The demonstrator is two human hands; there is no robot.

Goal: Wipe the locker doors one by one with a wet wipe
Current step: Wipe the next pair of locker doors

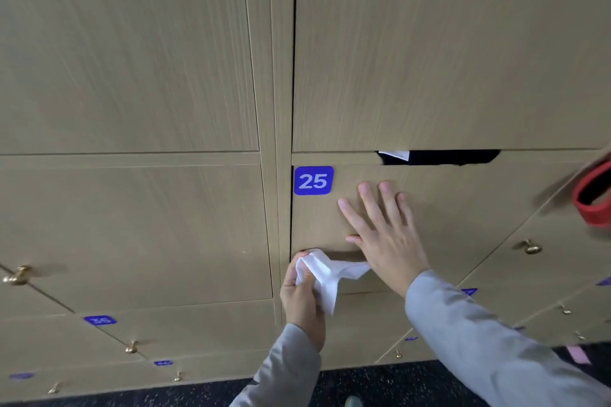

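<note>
Head view gives me a wall of light wood-grain lockers, seen close and from slightly above. My right hand [383, 235] lies flat against the door of locker 25 [463, 208], fingers [367, 198] straight and spread, pressing the panel just right of the blue number plate [313, 180] that reads 25. My left hand [302, 294] is lower, at the door's bottom left corner, its fingers curled round a white wet wipe [325, 274] — the wipe is crumpled, one end bunched in the grip near the door's edge, the other trailing right until it meets the heel of the right hand. Both arms wear grey sleeves [489, 340].

Along the top edge of door 25 there is a dark slot [456, 157], and a scrap of something white [395, 154] shows at its left end; I cannot tell what it is. A red strap [591, 200] hangs in at the right border of the view. Brass knobs [530, 246] sit on the neighbouring doors — one at far left, one to the right, smaller ones on the rows below. A second blue plate [100, 320] lower left appears to read 35, though it is blurred. Dark speckled floor [380, 380] runs along the bottom, below the last row of lockers.
</note>
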